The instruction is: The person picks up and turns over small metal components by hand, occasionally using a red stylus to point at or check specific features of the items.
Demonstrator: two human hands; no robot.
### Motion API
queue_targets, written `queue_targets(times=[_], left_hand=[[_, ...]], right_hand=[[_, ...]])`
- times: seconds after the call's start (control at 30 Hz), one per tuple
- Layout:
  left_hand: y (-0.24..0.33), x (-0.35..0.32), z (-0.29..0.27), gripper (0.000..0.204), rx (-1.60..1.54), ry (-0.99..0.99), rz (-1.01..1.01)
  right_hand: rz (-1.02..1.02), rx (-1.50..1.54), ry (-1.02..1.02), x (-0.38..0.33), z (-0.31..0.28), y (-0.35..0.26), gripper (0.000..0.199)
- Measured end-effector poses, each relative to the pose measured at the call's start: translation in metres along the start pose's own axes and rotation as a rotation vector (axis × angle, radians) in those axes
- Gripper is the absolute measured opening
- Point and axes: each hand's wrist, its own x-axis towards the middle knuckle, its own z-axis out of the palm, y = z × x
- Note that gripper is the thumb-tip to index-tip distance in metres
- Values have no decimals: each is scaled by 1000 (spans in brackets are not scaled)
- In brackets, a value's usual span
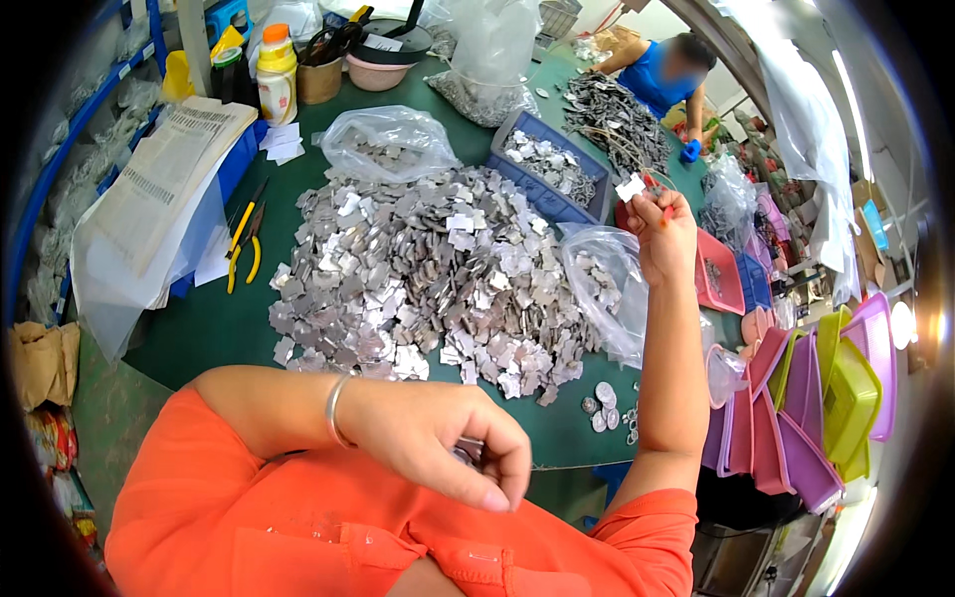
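Observation:
A large heap of small flat silver metal pieces [428, 269] covers the middle of the green table. My left hand [428, 433], with a silver bangle at its wrist, is curled in front of my orange shirt, this side of the heap. Some metal pieces [468, 451] show inside its bent fingers. Out to the far right, my right hand [662, 224] is raised with its fingers closed. A light flat metal piece [630, 187] sticks out from the fingertips. Something red-orange shows at that hand too, too small to make out.
Yellow-handled pliers [242, 254] lie left of the heap. Behind it are a clear bag [388, 139] and a blue bin [512, 169] of metal parts. Round discs [602, 403] lie by the near edge. Stacked coloured trays [796, 398] stand right. A person in blue [662, 80] sits far right.

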Motion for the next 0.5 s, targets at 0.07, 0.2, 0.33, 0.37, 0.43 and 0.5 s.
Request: queue_targets(times=[0.07, 0.2, 0.33, 0.37, 0.43, 0.5], left_hand=[[0, 12, 6, 14, -17, -55, 50], [13, 38, 26, 11, -15, -246, 177], [19, 49, 40, 15, -128, -312, 111], [20, 53, 44, 15, -117, -325, 122], [19, 64, 49, 15, -90, -351, 140], [17, 72, 57, 15, -60, -376, 167]], right_hand=[[-1, -57, 59, 23, -6, 4, 23], [75, -291, 200, 41, -19, 0, 19], [203, -354, 172, 63, -29, 14, 14], [220, -357, 168, 68, -28, 17, 14], [256, -365, 162, 78, -26, 24, 13], [243, -256, 82, 94, -38, 31, 15]])
